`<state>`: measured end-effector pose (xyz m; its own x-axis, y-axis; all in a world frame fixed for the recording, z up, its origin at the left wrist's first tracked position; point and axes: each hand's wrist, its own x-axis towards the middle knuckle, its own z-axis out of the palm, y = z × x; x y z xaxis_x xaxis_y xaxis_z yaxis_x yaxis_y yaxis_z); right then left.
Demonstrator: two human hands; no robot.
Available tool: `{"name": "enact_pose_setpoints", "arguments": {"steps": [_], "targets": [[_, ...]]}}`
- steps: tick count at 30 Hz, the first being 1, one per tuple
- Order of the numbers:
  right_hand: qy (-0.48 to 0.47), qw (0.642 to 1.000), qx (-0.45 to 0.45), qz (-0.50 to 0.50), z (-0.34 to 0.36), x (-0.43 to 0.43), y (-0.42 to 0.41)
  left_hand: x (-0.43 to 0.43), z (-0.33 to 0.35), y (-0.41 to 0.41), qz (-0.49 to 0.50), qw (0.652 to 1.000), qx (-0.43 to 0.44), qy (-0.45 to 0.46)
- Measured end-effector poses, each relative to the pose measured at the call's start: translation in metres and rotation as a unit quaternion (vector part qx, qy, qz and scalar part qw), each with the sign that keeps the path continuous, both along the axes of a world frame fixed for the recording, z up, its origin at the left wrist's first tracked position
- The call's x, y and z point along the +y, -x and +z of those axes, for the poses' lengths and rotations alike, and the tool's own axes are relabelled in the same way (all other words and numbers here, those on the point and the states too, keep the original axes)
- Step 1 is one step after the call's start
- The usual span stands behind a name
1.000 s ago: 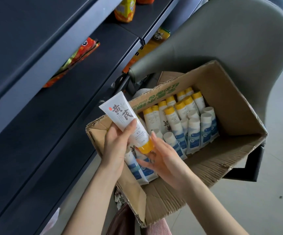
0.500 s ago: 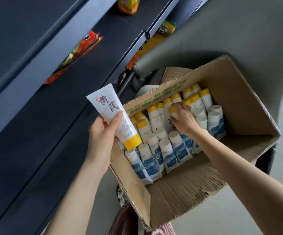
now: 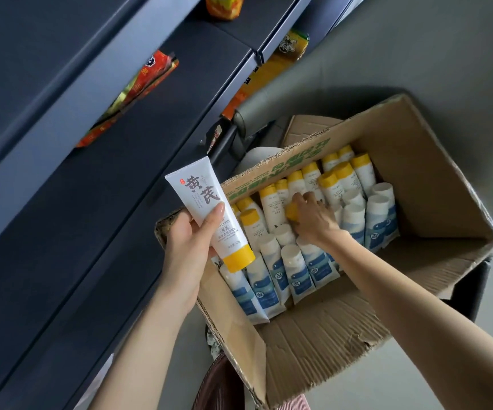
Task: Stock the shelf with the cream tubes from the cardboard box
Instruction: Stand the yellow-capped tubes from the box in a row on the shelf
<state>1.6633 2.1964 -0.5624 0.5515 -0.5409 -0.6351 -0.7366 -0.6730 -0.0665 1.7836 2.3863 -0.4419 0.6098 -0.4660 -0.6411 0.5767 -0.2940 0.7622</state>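
One cream tube (image 3: 209,216) with a yellow cap is in the left hand (image 3: 186,250), fingers curled round it, over the corner of the cardboard box (image 3: 434,179). The right hand (image 3: 313,220) grips one second tube (image 3: 292,211) inside the box, among about ten yellow-capped tubes (image 3: 272,205) and about ten white-capped tubes (image 3: 354,220), beside the shelf (image 3: 97,208).

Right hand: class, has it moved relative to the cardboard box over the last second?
Yes. The right hand went from the cardboard box's near left corner deeper in, towards its far wall, and now grips a yellow-capped tube.
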Motion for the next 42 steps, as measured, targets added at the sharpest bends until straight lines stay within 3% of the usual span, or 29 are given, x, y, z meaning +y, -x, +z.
{"name": "enact_pose_setpoints", "arguments": {"steps": [7, 10, 13, 16, 19, 21, 22, 29, 31, 36, 42], "targets": [[0.058, 0.993, -0.096, 0.023, 0.01, 0.0, 0.015, 0.001, 0.0, -0.002, -0.011, 1.0, -0.01, -0.003], [0.074, 0.979, -0.189, -0.021, 0.03, -0.004, 0.014, 0.0, 0.001, 0.001, -0.006, 1.0, -0.009, -0.008], [0.093, 0.94, -0.316, -0.094, 0.057, -0.003, 0.006, -0.002, 0.004, 0.005, 0.0, 1.0, -0.005, -0.013], [0.062, 0.878, -0.405, -0.246, 0.085, 0.002, 0.006, -0.004, 0.013, 0.009, 0.006, 1.0, 0.002, -0.003], [-0.086, 0.748, -0.486, -0.444, 0.109, 0.007, 0.012, -0.005, 0.024, 0.011, 0.002, 1.0, -0.002, 0.008], [-0.196, 0.653, -0.495, -0.539, 0.121, 0.013, 0.019, -0.004, 0.034, 0.01, 0.001, 1.0, -0.008, 0.018], [-0.23, 0.626, -0.489, -0.563, 0.126, 0.019, 0.022, -0.003, 0.04, 0.01, 0.001, 1.0, -0.011, 0.023], [-0.346, 0.546, -0.505, -0.571, 0.168, 0.05, 0.054, 0.011, 0.079, 0.007, 0.009, 0.999, -0.028, 0.041], [-0.396, 0.501, -0.507, -0.579, 0.183, 0.058, 0.058, 0.018, 0.092, 0.008, 0.014, 0.998, -0.028, 0.048], [-0.507, 0.35, -0.51, -0.6, 0.217, 0.082, 0.053, 0.033, 0.127, 0.012, 0.035, 0.997, -0.029, 0.068], [-0.624, 0.311, -0.473, -0.538, 0.258, 0.101, 0.052, 0.052, 0.166, 0.007, 0.056, 0.996, -0.015, 0.071]]}}
